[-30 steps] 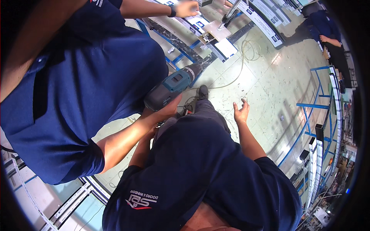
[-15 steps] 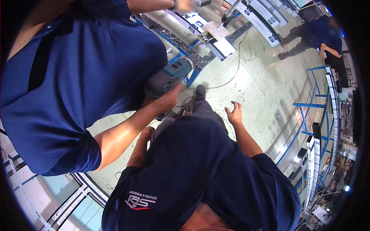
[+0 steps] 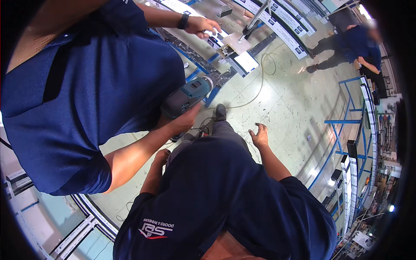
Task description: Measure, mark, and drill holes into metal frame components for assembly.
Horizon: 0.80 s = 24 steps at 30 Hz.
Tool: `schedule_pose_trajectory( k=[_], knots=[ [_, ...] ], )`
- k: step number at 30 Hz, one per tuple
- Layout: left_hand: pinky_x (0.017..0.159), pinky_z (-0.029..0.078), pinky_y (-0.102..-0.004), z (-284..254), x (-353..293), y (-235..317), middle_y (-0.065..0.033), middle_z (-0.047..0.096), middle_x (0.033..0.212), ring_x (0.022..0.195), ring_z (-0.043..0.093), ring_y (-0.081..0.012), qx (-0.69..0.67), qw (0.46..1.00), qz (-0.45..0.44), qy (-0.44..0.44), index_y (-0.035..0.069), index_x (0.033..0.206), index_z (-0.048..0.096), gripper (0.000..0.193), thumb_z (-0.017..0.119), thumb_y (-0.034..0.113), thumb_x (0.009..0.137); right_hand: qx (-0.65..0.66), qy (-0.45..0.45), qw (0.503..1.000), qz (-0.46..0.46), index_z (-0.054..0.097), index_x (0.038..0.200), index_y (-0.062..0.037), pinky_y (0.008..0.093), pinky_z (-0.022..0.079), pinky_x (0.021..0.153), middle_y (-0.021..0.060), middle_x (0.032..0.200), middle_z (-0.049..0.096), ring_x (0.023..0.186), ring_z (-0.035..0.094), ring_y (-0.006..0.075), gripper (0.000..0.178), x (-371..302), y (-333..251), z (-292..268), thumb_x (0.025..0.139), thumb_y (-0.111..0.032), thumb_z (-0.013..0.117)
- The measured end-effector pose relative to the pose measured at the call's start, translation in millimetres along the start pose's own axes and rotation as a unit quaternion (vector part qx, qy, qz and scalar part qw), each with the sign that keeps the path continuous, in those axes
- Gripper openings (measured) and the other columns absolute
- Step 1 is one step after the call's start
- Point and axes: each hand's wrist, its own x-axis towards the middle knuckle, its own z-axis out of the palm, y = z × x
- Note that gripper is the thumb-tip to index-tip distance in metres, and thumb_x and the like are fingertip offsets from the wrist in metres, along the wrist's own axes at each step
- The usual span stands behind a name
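Observation:
My right hand (image 3: 260, 136) hangs over the floor with thumb and fingers apart, holding nothing. My left hand (image 3: 163, 156) hangs low beside my body, just below a co-worker's forearm; its fingers are mostly hidden, so I cannot tell their state. That co-worker stands close on my left and grips a teal and black cordless drill (image 3: 190, 95). The co-worker's other hand (image 3: 203, 27), with a dark band on the wrist, reaches over a workbench (image 3: 212, 65) and has something small and white at its fingers.
A metal post on a plate (image 3: 239, 42) stands at the bench end. A hose (image 3: 262, 82) curls over the floor. Long wrapped profiles (image 3: 281, 32) lie beyond. Blue racks (image 3: 346, 121) with profiles line the right. Another person (image 3: 357, 45) stands far right. Framed panels (image 3: 82, 234) lie lower left.
The co-worker's far hand now shows more fully over the bench, near the post's plate. The view has shifted slightly. My right hand stays open, and the drill remains in the co-worker's grip.

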Motion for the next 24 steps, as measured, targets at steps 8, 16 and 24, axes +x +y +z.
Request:
schedule_pose_trajectory(
  k=[8,16,24],
  knots=[
    [0.096,0.058,-0.0462,-1.4,9.5,5.0,-0.0217,0.078,0.116,0.113,0.075,-0.0387,0.03,0.998,0.064,0.002,0.008,0.114,0.081,0.037,0.075,0.037,0.092,-0.001,0.005,1.0,-0.002,0.057,0.148,-0.009,0.0466,0.054,0.111,0.0227,0.152,0.049,0.126,0.063,0.0379,0.067,2.2,6.0,7.1,0.093,-0.033,0.086],
    [0.095,0.058,-0.0458,-6.8,6.2,14.6,-0.0223,0.078,0.118,0.113,0.075,-0.0378,0.039,0.997,0.069,-0.023,0.007,0.113,0.081,0.033,0.073,0.033,0.094,0.008,-0.01,1.0,0.023,0.058,0.149,-0.009,0.0463,0.054,0.112,0.0214,0.151,0.049,0.127,0.063,0.0384,0.068,1.9,10.1,8.7,0.092,-0.033,0.087],
    [0.09,0.056,-0.05,-16.8,-3.7,45.0,-0.0212,0.079,0.105,0.101,0.074,-0.0398,-0.112,0.993,-0.002,-0.046,0.008,0.105,0.08,0.028,0.058,0.024,0.099,0.024,0.003,1.0,0.014,0.061,0.143,-0.0097,0.0478,0.047,0.119,0.0251,0.149,0.051,0.14,0.053,0.0429,0.066,3.2,11.8,7.5,0.089,-0.036,0.088]
  ],
)
